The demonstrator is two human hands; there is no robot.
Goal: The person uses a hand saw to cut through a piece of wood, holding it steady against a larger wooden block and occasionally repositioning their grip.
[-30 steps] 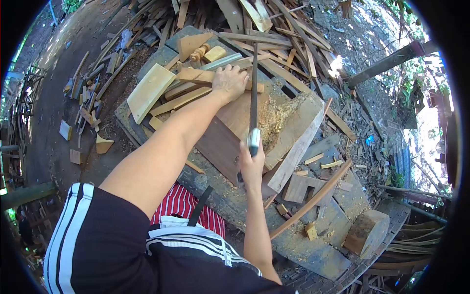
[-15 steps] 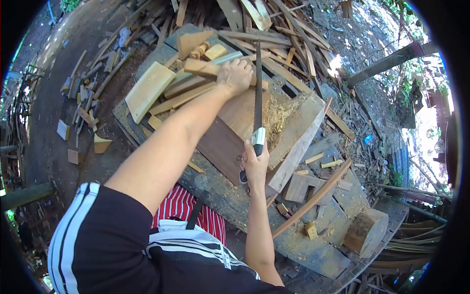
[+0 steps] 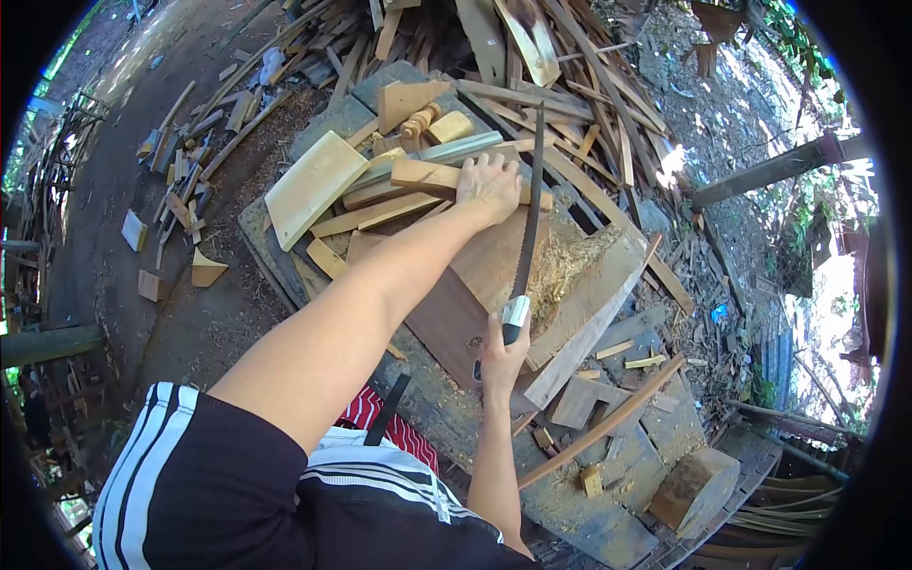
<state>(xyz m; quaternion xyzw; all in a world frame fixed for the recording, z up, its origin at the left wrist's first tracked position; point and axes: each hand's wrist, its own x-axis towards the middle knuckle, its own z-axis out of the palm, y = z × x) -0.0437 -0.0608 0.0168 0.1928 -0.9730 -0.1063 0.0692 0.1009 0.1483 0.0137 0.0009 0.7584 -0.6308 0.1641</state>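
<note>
Head view: the saw (image 3: pixel 532 217) is held by its handle in the closed right hand (image 3: pixel 503 361), its blade seen across the wooden bar (image 3: pixel 418 175). The wooden bar is clasped by the left hand's (image 3: pixel 489 190) curled fingers, above the table (image 3: pixel 608 534).

Long, dark-bladed handsaw (image 3: pixel 532 204) with silver-and-black handle, tip toward twelve o'clock, blade crossing near the three-o'clock end of a tan, bar-shaped wooden piece (image 3: pixel 426 177), lying roughly nine-to-three
</note>
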